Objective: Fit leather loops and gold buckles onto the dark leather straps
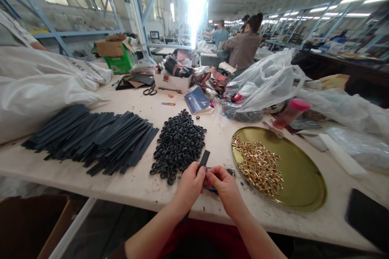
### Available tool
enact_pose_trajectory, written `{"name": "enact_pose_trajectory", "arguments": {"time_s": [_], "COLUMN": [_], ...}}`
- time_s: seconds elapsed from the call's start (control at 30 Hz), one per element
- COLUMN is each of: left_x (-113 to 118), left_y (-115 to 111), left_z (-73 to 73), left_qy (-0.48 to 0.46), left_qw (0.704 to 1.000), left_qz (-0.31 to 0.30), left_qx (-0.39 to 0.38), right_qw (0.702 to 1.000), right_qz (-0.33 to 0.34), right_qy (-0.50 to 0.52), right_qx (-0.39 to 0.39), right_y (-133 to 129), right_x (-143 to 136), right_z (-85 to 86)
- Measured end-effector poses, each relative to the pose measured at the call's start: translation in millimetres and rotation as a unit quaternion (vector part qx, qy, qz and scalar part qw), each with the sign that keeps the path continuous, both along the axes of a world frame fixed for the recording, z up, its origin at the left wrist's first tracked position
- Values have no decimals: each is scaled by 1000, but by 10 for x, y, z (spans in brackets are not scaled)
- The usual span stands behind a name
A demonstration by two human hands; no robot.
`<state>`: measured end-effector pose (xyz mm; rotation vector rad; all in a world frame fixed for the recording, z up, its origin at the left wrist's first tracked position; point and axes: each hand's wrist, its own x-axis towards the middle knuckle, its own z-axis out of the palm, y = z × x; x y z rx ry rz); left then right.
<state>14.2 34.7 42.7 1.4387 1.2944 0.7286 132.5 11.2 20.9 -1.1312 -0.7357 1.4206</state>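
Note:
My left hand [189,184] is closed around a black strip [204,158], whose end sticks up past the thumb; the strip's lower end seems to show under the wrist. Close beside it, my right hand [225,188] pinches at the strip's near side; whatever lies between those fingertips is hidden. Just left of the hands is a heap of small black loops [180,139]. Farther left lies a wide pile of flat black strips [100,139]. To the right, gold metal clasps [261,166] are heaped on a gold oval tray [304,182]. Something dark and partly covered lies beneath my hands.
Scissors [150,91], a blue booklet [197,100] and a white box [172,83] sit toward the back. A clear plastic bag [264,83] and a pink-lidded container [291,113] stand behind the tray. White sacking [39,85] bulges at left; a black flat object [367,218] is at right.

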Motion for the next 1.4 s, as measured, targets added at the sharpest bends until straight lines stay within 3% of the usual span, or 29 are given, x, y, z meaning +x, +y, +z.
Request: {"name": "enact_pose_trajectory", "arguments": {"time_s": [0.1,0.23,0.37,0.5,0.7,0.8,0.87,0.9,0.93,0.97,1.0,1.07,1.13,1.23,1.33,1.4], "left_x": [-75,-188,-263,-298,-189,-147,-148,-153,-157,-158,-154,-134,-110,-92,-85,-71], "left_y": [-74,-201,-272,-278,-229,-123,-36,6,43,74,100,138,163,189,193,186], "left_z": [70,153,207,257,217,95,8,-28,-59,-83,-101,-126,-138,-132,-92,-52], "left_qy": [64,163,203,190,93,53,37,34,32,30,27,21,20,35,61,73], "left_qw": [996,976,962,954,982,988,991,992,994,996,997,997,996,993,990,989], "left_qz": [-36,-94,-142,-209,-162,-144,-127,-116,-103,-88,-75,-68,-78,-101,-121,-129], "left_qx": [56,107,116,104,23,32,35,31,24,14,4,-16,-33,-40,-36,-29], "right_qw": [991,976,994,995,995,982,951,922,870,786,752,714,694,679,689,710], "right_qz": [-38,-21,-12,83,95,160,175,150,101,47,18,6,19,36,35,29], "right_qy": [116,205,105,-50,-40,-89,-245,-350,-479,-615,-658,-700,-719,-733,-724,-702], "right_qx": [-54,-72,-24,-1,12,52,72,72,58,37,22,2,-12,-9,16,40], "right_y": [-49,-94,-172,-244,-250,-161,-4,112,251,405,566,867,1085,1208,1149,1052], "right_x": [62,114,137,152,14,100,335,501,686,875,1056,1347,1509,1562,1522,1457], "right_z": [40,79,72,130,93,32,29,35,41,40,28,-33,-136,-284,-314,-252]}}
